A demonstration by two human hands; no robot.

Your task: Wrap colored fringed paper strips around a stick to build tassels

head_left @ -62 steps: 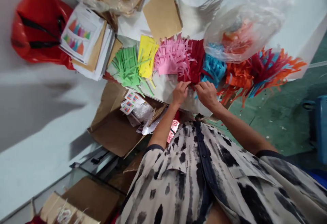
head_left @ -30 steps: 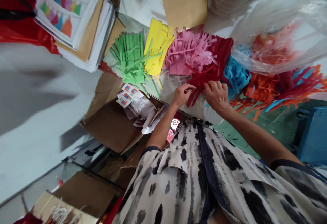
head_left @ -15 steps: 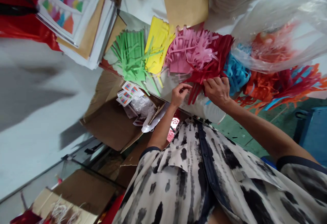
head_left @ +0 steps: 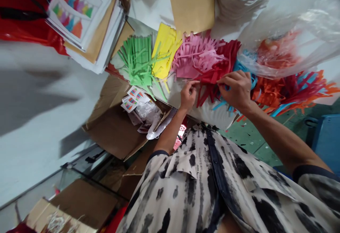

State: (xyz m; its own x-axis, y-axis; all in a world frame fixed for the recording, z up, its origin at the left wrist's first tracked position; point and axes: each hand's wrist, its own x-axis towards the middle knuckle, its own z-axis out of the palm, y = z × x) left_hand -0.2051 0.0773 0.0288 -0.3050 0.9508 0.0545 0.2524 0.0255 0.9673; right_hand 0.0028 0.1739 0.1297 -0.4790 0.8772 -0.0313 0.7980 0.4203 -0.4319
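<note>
Centre of frame: the red fringe (head_left: 212, 75) lies on the table (head_left: 175, 89), apparently steadied from two sides to keep its strips aligned. Right hand (head_left: 237, 88): fingertips pinched on its near edge. Left hand (head_left: 188, 95): loosely curled, forefinger at the fringe; grip unclear.
</note>
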